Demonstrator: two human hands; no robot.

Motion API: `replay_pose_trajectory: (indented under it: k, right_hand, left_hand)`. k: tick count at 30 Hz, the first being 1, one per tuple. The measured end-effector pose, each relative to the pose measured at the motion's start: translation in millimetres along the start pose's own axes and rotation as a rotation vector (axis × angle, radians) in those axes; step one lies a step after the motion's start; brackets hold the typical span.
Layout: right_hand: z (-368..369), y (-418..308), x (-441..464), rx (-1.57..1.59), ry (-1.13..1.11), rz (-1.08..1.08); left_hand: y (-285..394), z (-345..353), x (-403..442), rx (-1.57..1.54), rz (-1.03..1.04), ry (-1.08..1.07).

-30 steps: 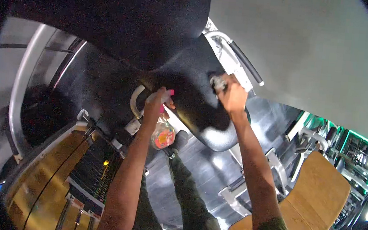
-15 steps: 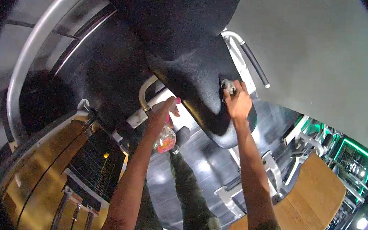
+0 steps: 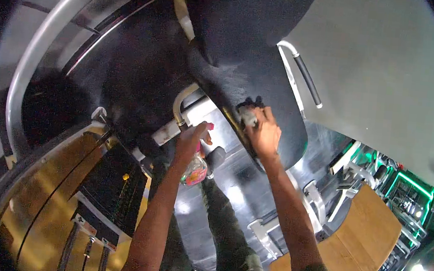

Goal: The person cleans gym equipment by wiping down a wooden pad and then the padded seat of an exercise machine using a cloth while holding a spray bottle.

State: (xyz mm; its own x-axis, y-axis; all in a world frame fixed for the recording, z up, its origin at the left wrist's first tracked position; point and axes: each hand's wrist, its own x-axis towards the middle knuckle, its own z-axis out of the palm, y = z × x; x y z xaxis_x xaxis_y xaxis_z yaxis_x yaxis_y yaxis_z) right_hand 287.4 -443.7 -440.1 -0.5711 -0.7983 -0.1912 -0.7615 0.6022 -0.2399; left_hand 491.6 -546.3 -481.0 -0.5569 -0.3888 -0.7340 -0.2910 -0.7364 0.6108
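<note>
My left hand is wrapped round the neck of a clear spray bottle with a pink nozzle and a colourful label. The bottle hangs upright above the floor, partly hidden by my forearm. My right hand presses a crumpled greyish cloth onto the black padded seat of a gym machine, near the edge facing my left hand. Rising from that seat is a black backrest.
A grip handle stands beyond the seat and a bent metal handle on the near side. A weight stack is at lower left. Right of my arm is a tan wooden board. A curved silver tube runs along the left.
My right hand has slid the cloth leftward and slightly down across the seat. My left hand keeps the bottle in nearly the same place. The camera view has shifted a little.
</note>
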Motion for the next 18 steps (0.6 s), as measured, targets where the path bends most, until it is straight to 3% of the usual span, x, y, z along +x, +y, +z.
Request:
replay_pose_trajectory:
  k: [4, 5, 8, 12, 14, 18]
  right_hand:
    - [11.5, -1.4, -49.0, 0.009, -0.201, -0.087]
    - [22.8, 14.7, -62.2, -0.142, -0.059, -0.390]
    - [13.8, 7.8, -63.1, -0.244, -0.186, -0.393]
    - [40.8, -37.2, -3.3, -0.334, -0.165, -0.430]
    - [62.1, -56.6, 24.8, -0.446, -0.072, -0.503]
    - [50.2, -65.7, 17.0, -0.776, -0.345, -0.645]
  left_hand:
    - [1.8, -8.2, -13.1, -0.061, -0.017, 0.019]
    - [1.4, -11.1, -15.0, -0.083, -0.032, 0.027]
    - [0.3, -22.0, -18.5, -0.120, -0.034, 0.058]
    - [11.8, -31.1, -27.9, -0.132, -0.077, 0.086]
    - [9.1, -37.7, -29.1, -0.159, -0.003, 0.076]
    - [5.6, -54.4, -31.0, -0.100, -0.003, 0.063]
